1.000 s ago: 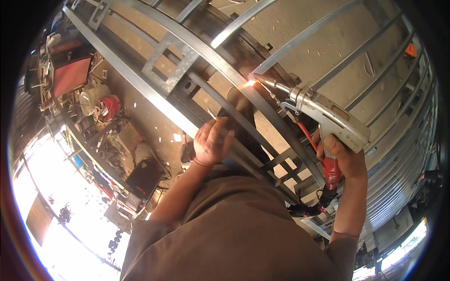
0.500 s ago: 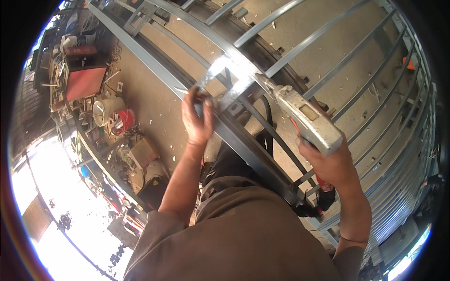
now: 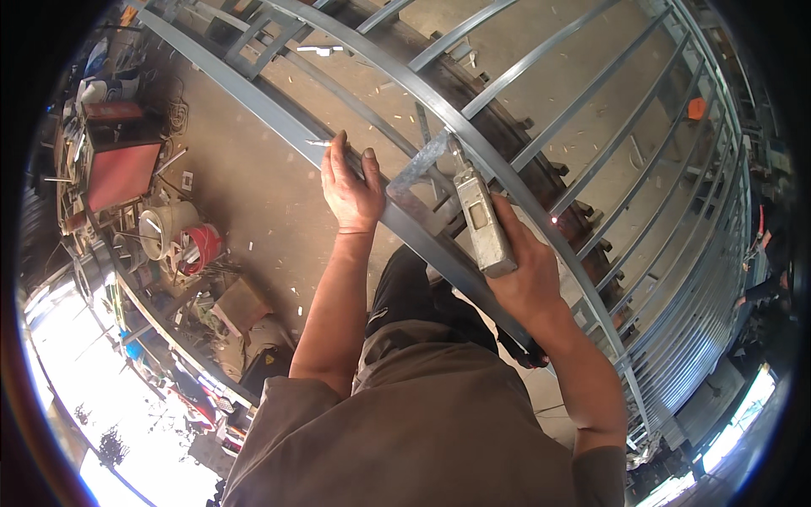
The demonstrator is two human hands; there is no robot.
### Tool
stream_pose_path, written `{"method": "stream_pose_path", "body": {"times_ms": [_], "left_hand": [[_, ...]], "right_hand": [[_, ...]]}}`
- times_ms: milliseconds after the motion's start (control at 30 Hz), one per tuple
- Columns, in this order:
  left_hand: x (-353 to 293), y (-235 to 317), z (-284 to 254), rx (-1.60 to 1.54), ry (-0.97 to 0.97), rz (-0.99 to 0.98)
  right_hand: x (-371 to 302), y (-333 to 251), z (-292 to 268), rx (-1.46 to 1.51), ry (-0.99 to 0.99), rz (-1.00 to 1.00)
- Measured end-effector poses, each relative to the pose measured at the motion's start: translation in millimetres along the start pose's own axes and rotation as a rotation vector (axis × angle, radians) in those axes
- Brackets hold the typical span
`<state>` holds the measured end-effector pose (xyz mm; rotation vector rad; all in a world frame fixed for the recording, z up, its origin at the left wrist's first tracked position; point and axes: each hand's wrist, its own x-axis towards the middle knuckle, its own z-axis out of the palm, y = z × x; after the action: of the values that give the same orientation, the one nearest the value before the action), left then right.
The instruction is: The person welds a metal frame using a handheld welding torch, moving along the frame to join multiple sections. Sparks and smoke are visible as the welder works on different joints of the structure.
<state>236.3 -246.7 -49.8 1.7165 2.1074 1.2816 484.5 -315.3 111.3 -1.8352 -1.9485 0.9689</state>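
My left hand (image 3: pixel 351 193) rests at the long straight steel rail (image 3: pixel 262 110), thumb apart from the fingers. Between those fingers sticks out a thin white cigarette (image 3: pixel 319 143) with an orange end. My right hand (image 3: pixel 528 270) is wrapped round a blocky, scuffed grey welding gun (image 3: pixel 483 224). The gun's narrow tip is at the joint where a short flat steel crosspiece (image 3: pixel 420 163) meets the curved steel rail (image 3: pixel 405 80). No bright arc shows there. The crosspiece spans between the two rails, just right of my left hand.
Parallel steel bars (image 3: pixel 541 63) run off the curved rail to the right. A red-fronted box (image 3: pixel 124 176), a whitish bucket (image 3: pixel 165 230) and a red bucket (image 3: pixel 201 247) stand at left amid clutter. At the far right edge another person's dark sleeve (image 3: pixel 764 289) shows. A small bright spot glows near the bars.
The bright glare at the crosspiece has gone. My right hand and the welding gun have moved left, and the gun now stands more upright. My left hand's fingers have straightened along the rail.
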Motion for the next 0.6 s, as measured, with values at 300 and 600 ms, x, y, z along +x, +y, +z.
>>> {"method": "stream_pose_path", "body": {"times_ms": [300,600], "left_hand": [[0.4,-2.0,-0.2,-0.026,-0.001,0.029],[0.9,-0.7,-0.7,-0.05,0.017,0.036]], "right_hand": [[5.4,-8.4,20.9,-0.078,0.076,-0.046],[3.1,-10.2,31.9,-0.179,0.091,-0.027]]}}
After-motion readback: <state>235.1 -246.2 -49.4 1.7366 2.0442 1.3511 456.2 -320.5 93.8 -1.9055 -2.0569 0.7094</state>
